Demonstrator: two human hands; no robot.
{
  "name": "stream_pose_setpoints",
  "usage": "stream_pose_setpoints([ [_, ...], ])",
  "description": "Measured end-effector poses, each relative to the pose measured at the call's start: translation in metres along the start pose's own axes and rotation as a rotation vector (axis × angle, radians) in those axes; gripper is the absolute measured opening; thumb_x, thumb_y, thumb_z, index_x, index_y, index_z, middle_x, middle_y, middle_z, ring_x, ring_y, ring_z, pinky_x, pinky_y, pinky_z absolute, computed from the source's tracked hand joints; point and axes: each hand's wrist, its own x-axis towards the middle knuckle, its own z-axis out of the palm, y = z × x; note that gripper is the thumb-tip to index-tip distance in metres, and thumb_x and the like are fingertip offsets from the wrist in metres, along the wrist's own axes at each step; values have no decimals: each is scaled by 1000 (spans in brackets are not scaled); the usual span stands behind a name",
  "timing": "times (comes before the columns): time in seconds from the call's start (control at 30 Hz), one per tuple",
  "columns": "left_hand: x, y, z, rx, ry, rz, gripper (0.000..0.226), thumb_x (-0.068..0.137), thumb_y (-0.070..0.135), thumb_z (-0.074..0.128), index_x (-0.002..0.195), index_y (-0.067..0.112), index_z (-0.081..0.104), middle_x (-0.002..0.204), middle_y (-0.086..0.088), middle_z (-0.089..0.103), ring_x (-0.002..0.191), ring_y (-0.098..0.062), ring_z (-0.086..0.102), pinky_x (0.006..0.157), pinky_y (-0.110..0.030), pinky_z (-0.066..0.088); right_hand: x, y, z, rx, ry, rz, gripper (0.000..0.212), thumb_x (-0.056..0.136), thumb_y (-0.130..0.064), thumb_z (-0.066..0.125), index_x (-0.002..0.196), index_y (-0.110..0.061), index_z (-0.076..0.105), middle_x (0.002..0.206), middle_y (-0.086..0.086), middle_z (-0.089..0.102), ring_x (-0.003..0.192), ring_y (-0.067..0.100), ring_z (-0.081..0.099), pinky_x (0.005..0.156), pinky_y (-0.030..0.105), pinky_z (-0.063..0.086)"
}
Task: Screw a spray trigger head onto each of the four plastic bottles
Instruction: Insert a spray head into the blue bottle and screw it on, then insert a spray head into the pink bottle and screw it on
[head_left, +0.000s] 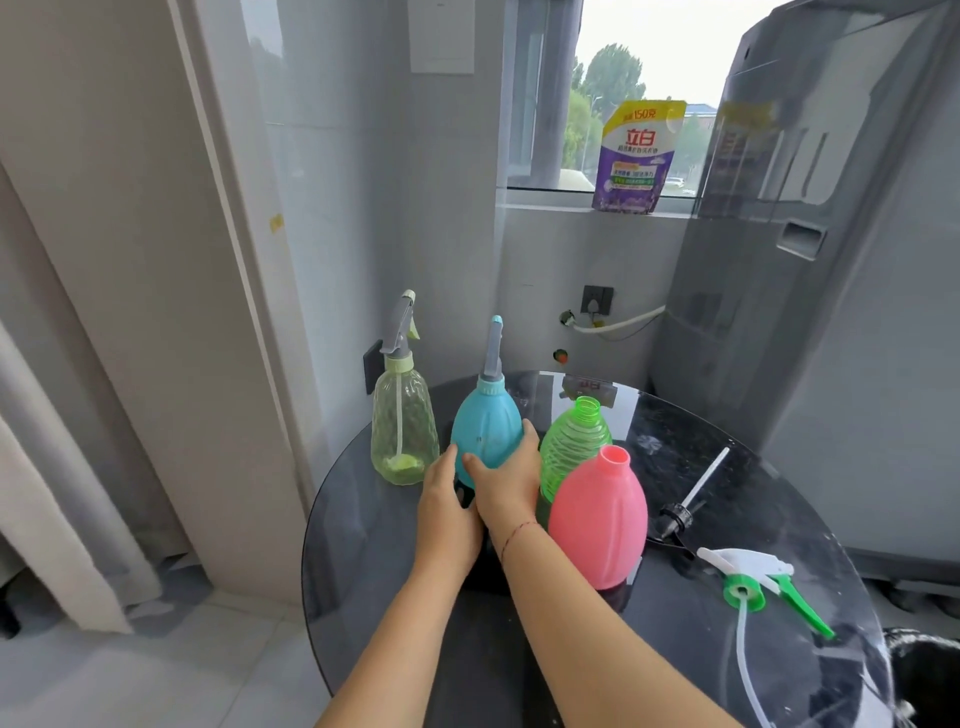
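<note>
Four bottles (two capped), two loose trigger heads (748, 577), left hand (447, 514) and right hand (506, 483) clasping blue bottle (485, 428)

A round dark glass table (363, 545) bears four bottles (597, 519) and two loose trigger heads (748, 577).

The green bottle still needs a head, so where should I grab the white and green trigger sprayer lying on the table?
Grip the white and green trigger sprayer by its white body, coming from above. It lies flat on the dark round glass table, its green lever and clear dip tube trailing toward the near edge, so the body is clear.
</note>
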Motion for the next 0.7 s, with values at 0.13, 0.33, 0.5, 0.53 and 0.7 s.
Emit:
stream_pose_setpoints([
  [0.13,1,-1,1,25,-10,-12,66,88,-5,59,147,12,34,152,-8,37,134,-23,43,112,-42,38,4,-1,2,-16,0,12,85,76,-11,76,146,-14,29,141,9,45,131,26,44,107,44,41],
  [0.33,-5,3,-4,90,0,-19,56,92,-5,54,144,9,39,147,-12,42,132,-25,46,109,-36,39,-11,-7,-1,32,-23,109,78,85,-10,67,148,-4,20,151,15,34,138,30,38,110,47,38],
  [0.5,-27,21,-11,-63,55,-10,26,98,27,47,121,19,58,126,-4,58,118,-19,55,96,-38,48,-63,-27,-20,-15,-96,26,64,88,-4,54,146,-7,26,146,8,37,136,23,40,112,32,35],
  [0.53,-31,24,-14,-116,50,3,27,98,26,46,123,21,56,126,-2,56,120,-18,52,97,-36,46,-74,-32,-25,-32,-129,-22,64,89,-5,53,147,-10,26,146,4,36,138,19,37,111,24,31],
  [0.7,-70,47,3,-220,-82,134,49,83,34,57,129,30,42,136,4,44,127,-10,41,108,-33,37,-106,-53,-95,-153,-78,-296,43,89,-9,55,130,-20,52,120,-12,54,113,-1,49,89,4,35],
])
